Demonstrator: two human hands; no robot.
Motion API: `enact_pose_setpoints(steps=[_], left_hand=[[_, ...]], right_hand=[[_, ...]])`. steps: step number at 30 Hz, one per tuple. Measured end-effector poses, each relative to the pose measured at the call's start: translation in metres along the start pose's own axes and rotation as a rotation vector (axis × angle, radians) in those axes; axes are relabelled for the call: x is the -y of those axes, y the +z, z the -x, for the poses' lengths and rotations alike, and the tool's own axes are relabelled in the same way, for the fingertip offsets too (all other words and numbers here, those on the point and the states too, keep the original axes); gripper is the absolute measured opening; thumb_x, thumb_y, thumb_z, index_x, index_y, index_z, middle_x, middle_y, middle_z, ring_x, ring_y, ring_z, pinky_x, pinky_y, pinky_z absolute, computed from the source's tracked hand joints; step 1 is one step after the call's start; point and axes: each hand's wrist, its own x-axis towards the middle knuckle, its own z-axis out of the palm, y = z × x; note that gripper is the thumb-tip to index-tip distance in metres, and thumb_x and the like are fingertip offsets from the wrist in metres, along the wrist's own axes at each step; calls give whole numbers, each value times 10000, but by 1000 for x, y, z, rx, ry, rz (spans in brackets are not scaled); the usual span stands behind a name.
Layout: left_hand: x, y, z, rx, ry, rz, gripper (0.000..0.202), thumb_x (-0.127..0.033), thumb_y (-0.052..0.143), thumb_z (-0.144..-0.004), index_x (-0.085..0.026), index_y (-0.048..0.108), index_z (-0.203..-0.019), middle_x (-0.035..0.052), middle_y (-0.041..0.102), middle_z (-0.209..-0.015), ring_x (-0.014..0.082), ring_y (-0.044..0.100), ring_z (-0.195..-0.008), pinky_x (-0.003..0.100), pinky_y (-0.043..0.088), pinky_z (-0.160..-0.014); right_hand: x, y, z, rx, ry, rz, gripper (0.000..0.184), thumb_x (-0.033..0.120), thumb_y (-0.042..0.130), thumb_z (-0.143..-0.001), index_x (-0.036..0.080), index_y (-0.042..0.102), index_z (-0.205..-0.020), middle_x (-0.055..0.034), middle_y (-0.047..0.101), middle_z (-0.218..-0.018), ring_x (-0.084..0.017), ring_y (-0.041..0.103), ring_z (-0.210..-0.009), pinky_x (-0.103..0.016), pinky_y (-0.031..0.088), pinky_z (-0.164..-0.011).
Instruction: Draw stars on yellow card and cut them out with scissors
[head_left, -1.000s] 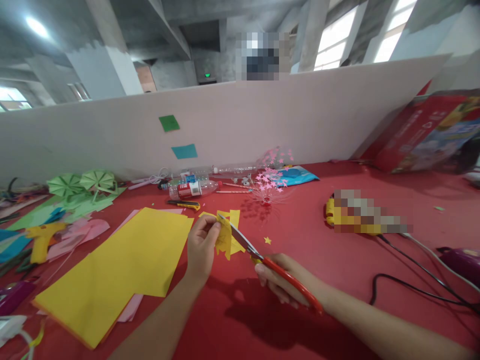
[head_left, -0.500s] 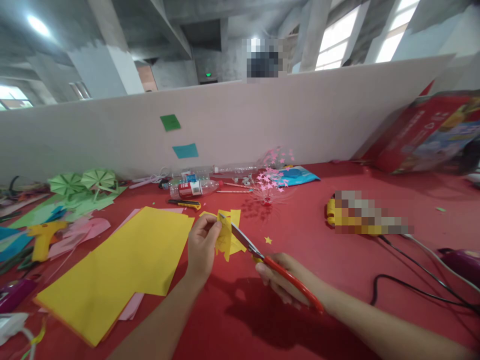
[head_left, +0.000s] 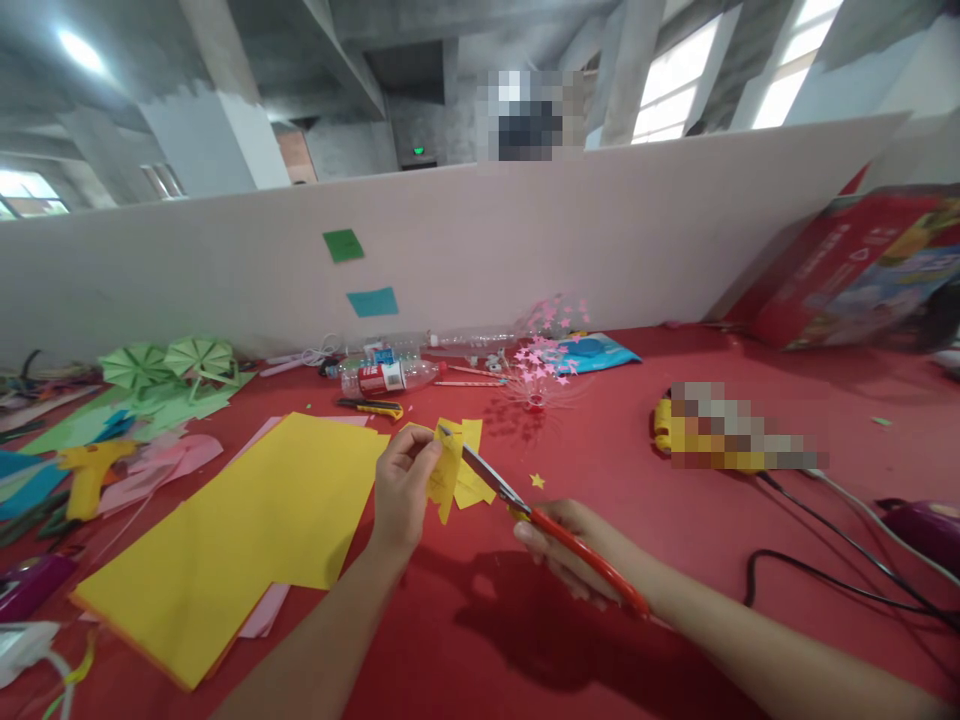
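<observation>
My left hand (head_left: pixel 403 487) pinches a small piece of yellow paper (head_left: pixel 447 468) above the red table. Red-handled scissors (head_left: pixel 574 545) are gripped in my right hand (head_left: pixel 592 560), their blades reaching left to the paper, with one blade in front of it and a tip showing near its top. Other yellow paper scraps (head_left: pixel 472 485) lie behind the held piece. A small yellow star (head_left: pixel 538 481) rests on the table just beyond the scissors. Part of my right hand's grip is hidden behind the red handle.
Yellow sheets (head_left: pixel 247 530) are stacked at left, near a yellow glue gun (head_left: pixel 86 475) and green folded paper (head_left: pixel 199 360). Further back lie a utility knife (head_left: pixel 379 408), plastic bottles (head_left: pixel 390 377) and a pink star decoration (head_left: pixel 540 360). A yellow power strip (head_left: pixel 664 425) with cables is at right.
The held yellow paper has turned slightly and its lower end shifted left. The scissors stay at the paper, with their handle barely moved. Both hands keep their grip.
</observation>
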Motion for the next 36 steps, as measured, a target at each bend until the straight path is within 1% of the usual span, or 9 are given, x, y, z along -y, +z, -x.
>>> enact_pose_setpoints(steps=[11,13,15,18,20,23,28,31,36], left_hand=[[-11,4,-8,-21,-290,196,265,-313,767,-601,-170,588,-734,-32,602,-632,102,569,-517,209,470,-490],[-11,3,-8,49,-382,263,274,-325,754,-618,-170,603,-786,-14,630,-648,108,583,-518,216,475,-506],[-11,4,-5,178,-510,336,282,-351,741,-634,-155,623,-800,9,639,-637,115,585,-509,223,471,-506],[-8,6,-1,302,-638,387,254,-320,757,-619,-127,644,-738,22,630,-605,102,568,-492,204,447,-480],[-7,7,1,268,-611,377,212,-274,763,-617,-118,648,-704,3,609,-567,74,534,-465,176,418,-456],[-5,8,-1,140,-487,341,185,-256,751,-622,-121,639,-681,-15,599,-544,63,522,-460,162,406,-443],[-6,5,-8,-87,-290,295,179,-247,718,-568,-146,576,-608,5,648,-579,129,645,-558,200,479,-508],[-8,4,-9,-135,-221,318,157,-202,695,-527,-158,568,-609,-29,624,-546,171,687,-597,236,521,-555],[-12,4,-6,-165,-169,312,149,-183,661,-539,-163,524,-593,-42,605,-475,165,668,-492,212,486,-480]], right_hand=[[-11,-5,-12,-50,-7,28,420,584,528,-777,198,449,-633,76,397,-333,-64,334,-262,-169,247,-281],[-8,-4,-10,-79,3,13,419,587,516,-773,199,447,-633,79,389,-335,-63,321,-261,-168,242,-275],[-5,-4,-9,-103,-9,0,422,592,503,-771,198,449,-631,80,388,-334,-61,316,-260,-167,252,-280],[-4,-5,-8,-105,-34,-31,437,612,481,-768,198,445,-635,80,402,-330,-63,323,-248,-168,257,-281],[-6,-5,-9,-95,-61,-54,454,635,473,-759,200,435,-635,81,410,-331,-63,331,-244,-166,251,-279],[-7,-6,-9,-96,-100,-63,469,648,476,-749,200,432,-619,84,400,-328,-56,323,-248,-163,251,-282],[-4,-5,-7,-91,-73,-42,460,637,491,-748,201,442,-613,88,379,-324,-51,311,-250,-156,246,-276],[-3,-4,-8,-81,-31,-26,460,640,501,-747,201,449,-620,88,380,-330,-51,308,-250,-159,249,-268],[-7,-4,-10,-73,-13,12,487,663,542,-725,201,441,-607,84,377,-348,-57,335,-273,-160,262,-267]])
